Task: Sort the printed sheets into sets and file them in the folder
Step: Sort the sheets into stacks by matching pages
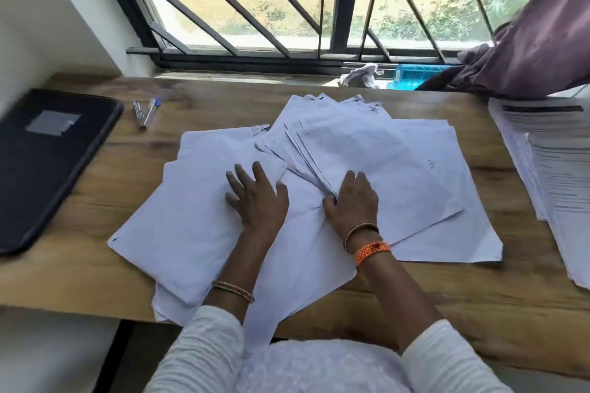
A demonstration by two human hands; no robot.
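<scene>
I am pressing my flat left hand (255,198) on the sheets (198,220); my right hand's (351,201) grip is pinching fanned pages (306,153). Best separating them slowly, evenly.

We see a wooden desk (95,265) below a barred window (344,0), two pens (145,112) lying near its far left, a purple curtain (542,25) bunched at right, a blue container (415,75) and crumpled cloth (362,75) on the sill.

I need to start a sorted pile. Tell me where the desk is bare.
Bare wood lies between the black folder and the fanned sheets, below the pens, and along the near right edge beside the printed stack. The centre is crowded under both hands.
</scene>
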